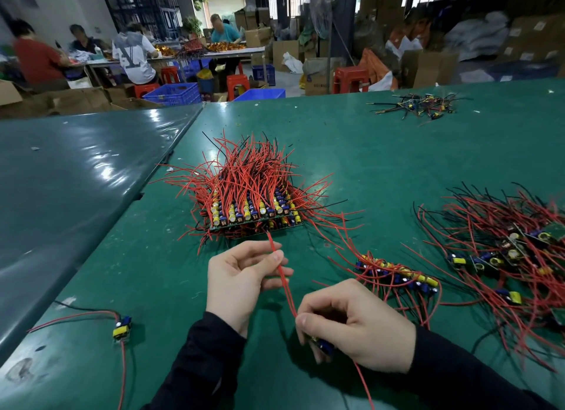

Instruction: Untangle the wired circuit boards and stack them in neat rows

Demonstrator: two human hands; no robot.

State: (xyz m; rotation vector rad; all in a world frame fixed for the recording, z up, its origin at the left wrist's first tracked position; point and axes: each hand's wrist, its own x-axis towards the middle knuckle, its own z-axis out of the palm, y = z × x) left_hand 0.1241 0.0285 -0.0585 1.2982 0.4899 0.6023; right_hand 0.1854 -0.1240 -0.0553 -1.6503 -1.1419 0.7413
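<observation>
On the green-covered bench (382, 152) lie four groups of small wired circuit boards: one neat stacked block bristling with red and black wires (247, 201) at the middle, one large tangled heap (501, 253) at the right, one short row (397, 276) between them, and one small far pile (419, 105). One single board with red and black leads (122, 327) lies apart at the near left. Two hands work in front: the left hand (241, 275) pinches a pair of red wires (282, 275), and the right hand (354, 324) grips the small board (324, 345) at their lower end.
</observation>
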